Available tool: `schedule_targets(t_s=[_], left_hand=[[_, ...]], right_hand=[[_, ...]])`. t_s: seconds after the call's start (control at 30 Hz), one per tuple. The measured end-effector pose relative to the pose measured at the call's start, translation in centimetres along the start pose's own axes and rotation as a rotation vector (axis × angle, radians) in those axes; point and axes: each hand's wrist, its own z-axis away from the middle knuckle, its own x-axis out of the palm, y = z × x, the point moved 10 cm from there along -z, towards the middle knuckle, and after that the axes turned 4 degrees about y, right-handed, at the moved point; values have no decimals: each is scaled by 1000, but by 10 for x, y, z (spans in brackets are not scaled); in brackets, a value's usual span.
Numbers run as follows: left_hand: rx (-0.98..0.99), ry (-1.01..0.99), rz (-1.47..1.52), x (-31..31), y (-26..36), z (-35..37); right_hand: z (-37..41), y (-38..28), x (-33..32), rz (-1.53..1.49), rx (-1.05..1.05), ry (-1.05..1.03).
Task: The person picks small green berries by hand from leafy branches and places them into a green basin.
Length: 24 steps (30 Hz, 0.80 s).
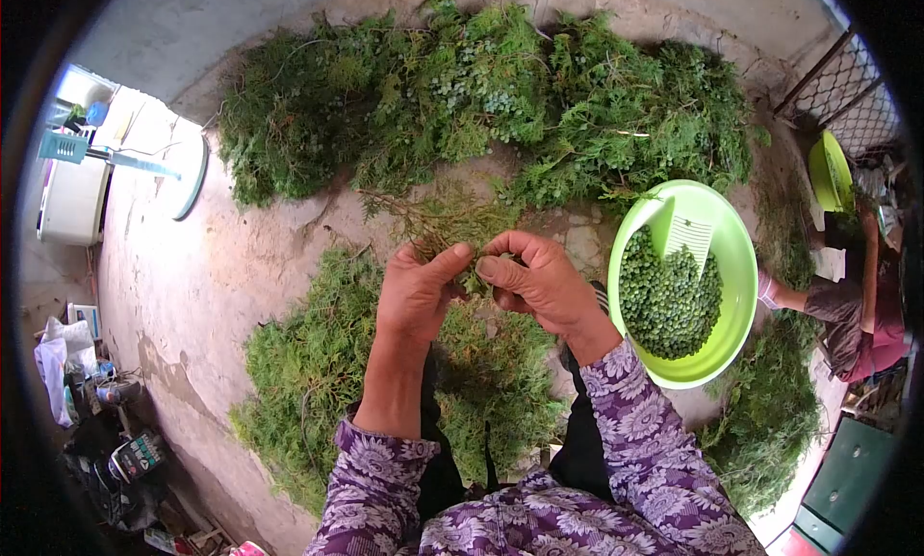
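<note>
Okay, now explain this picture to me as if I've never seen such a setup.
There is no machine here. One camera, worn on a person's head, looks down past their patterned sleeves at their bare hands. The left hand holds a leafy sprig. The right hand is right beside it, fingertips drawn together; whatever they pinch is too small to tell. On the ground lie heaps of green branches, beyond the hands and around the legs. To the right, a light green basin holds many small green berries. Farther right, another person is partly visible.
</note>
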Motion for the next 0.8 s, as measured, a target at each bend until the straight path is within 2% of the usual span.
schedule_targets(t_s=[0.23,0.3,0.43,0.47,0.57,0.63,0.77,0.8], left_hand=[[6,-43,-151,2,-2,2],[-30,-42,77,8,-7,3],[-146,-35,251,-2,-16,2],[-179,-64,312,-2,-20,1],[-247,-57,411,1,-26,0],[-280,-20,450,-2,-30,-2],[-305,-29,533,-6,-36,-6],[-308,-24,550,-6,-36,-6]], right_hand=[[1,2,1,-38,61,5],[0,3,3,-147,43,-73],[9,-11,15,-453,9,-296],[10,-12,16,-453,8,-297],[12,-14,15,-486,6,-216],[8,-6,3,-336,58,-31],[2,-6,-1,-229,-8,-37],[2,-7,-1,-117,-25,-12]])
